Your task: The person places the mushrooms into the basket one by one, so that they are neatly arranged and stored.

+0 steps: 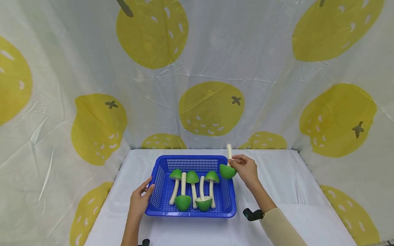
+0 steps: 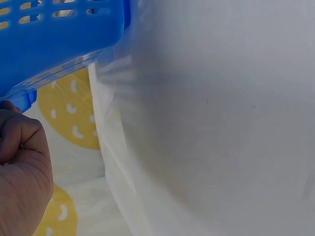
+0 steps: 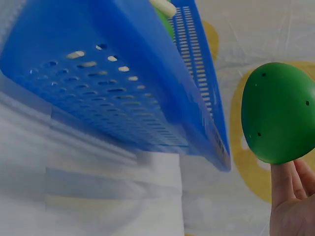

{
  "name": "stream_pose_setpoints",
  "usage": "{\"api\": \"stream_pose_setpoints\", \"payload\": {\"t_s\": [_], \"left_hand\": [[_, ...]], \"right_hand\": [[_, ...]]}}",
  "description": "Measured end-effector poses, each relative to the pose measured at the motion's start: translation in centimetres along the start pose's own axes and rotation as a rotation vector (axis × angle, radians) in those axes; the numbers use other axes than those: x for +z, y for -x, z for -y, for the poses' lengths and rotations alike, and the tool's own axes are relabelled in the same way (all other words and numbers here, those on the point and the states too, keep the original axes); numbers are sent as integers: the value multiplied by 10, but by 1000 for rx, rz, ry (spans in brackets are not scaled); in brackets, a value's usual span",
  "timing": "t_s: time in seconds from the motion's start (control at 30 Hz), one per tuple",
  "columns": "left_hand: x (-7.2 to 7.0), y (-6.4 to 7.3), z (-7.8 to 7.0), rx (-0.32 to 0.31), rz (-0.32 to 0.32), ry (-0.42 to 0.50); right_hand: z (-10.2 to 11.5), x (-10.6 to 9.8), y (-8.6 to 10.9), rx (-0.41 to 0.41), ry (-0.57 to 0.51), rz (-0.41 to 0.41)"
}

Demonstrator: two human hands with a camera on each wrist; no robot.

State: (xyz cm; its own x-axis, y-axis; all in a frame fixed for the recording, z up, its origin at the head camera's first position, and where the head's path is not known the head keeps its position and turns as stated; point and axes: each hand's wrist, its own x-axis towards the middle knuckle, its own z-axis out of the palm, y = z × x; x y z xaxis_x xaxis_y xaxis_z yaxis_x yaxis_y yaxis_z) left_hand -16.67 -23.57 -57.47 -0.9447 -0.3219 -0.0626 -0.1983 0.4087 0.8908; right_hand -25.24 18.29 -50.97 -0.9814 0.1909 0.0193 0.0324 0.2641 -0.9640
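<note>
In the head view, a blue plastic basket (image 1: pixel 191 214) stands on the table. Several toy mushrooms (image 1: pixel 183 203) with green caps and white stems lie side by side inside, caps pointing alternately away and near. My left hand (image 1: pixel 139 201) grips the basket's left rim; the left wrist view catches that hand (image 2: pixel 22 172) with curled fingers under the basket's edge (image 2: pixel 54 39). Above the back right corner, my right hand (image 1: pixel 247 169) pinches one more mushroom (image 1: pixel 227 172) by its stem, cap down. The right wrist view has this green cap (image 3: pixel 278 113) hiding the fingertips.
White cloth covers the table (image 1: pixel 286 177), which extends on both sides of the basket. A curtain (image 1: pixel 271 95) printed with yellow lemons hangs behind and around it. A black wrist camera (image 1: pixel 253 214) sits on the right wrist.
</note>
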Motion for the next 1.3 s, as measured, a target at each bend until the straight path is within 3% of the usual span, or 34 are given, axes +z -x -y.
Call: {"api": "stream_pose_setpoints", "payload": {"t_s": [0.43, 0.97, 1.3], "left_hand": [[-2, 0, 1, -8, 9, 6], [-1, -2, 2, -7, 13, 24], [1, -1, 2, 30, -27, 18]], "right_hand": [[21, 31, 12, -89, -34, 86], [31, 77, 24, -65, -75, 183], [32, 100, 34, -90, -64, 238]]}}
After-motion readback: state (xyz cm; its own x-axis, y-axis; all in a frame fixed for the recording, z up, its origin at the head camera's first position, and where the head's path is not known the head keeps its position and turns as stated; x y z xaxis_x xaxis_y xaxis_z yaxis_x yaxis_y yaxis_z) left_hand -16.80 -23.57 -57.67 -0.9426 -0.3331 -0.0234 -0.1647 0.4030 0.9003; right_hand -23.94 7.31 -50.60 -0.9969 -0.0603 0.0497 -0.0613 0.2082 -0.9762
